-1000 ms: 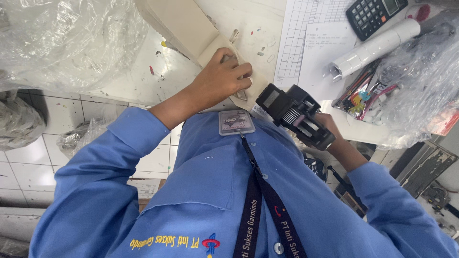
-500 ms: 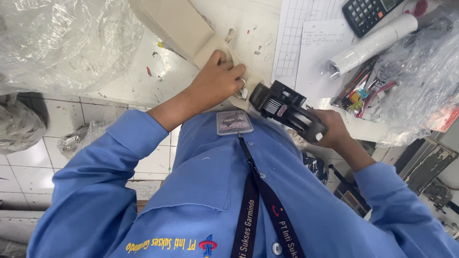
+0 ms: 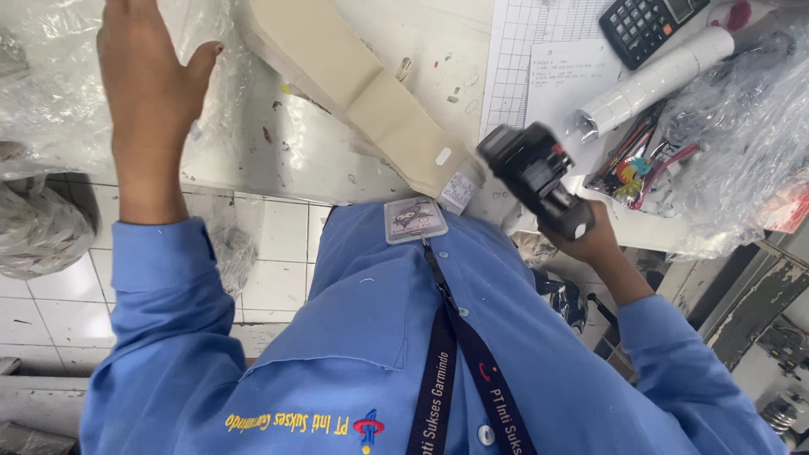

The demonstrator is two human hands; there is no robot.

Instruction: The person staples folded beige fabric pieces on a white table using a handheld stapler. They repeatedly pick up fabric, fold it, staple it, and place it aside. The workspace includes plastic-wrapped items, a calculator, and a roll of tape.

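Note:
My right hand (image 3: 592,243) grips a black hand-held label gun (image 3: 531,168), its head tilted toward a long beige cardboard piece (image 3: 354,93) lying on the white table (image 3: 312,160). A small white sticker (image 3: 442,156) sits on the near end of the beige piece, and a printed tag (image 3: 459,192) hangs at its tip. My left hand (image 3: 147,84) is raised at the upper left, fingers spread, holding nothing, over clear plastic bags (image 3: 50,101). An ID badge (image 3: 415,221) on a dark lanyard hangs on my blue shirt.
On the table at the right lie a gridded paper sheet (image 3: 531,50), a black calculator (image 3: 645,25), a white paper roll (image 3: 653,80), coloured pens (image 3: 632,164) and crumpled plastic wrap (image 3: 742,152). Another bagged bundle (image 3: 38,227) rests over the white floor tiles at the left.
My left hand has let go of the beige piece's near end and swung up to the left over the plastic. The label gun has drawn back; a white sticker shows where my hand was.

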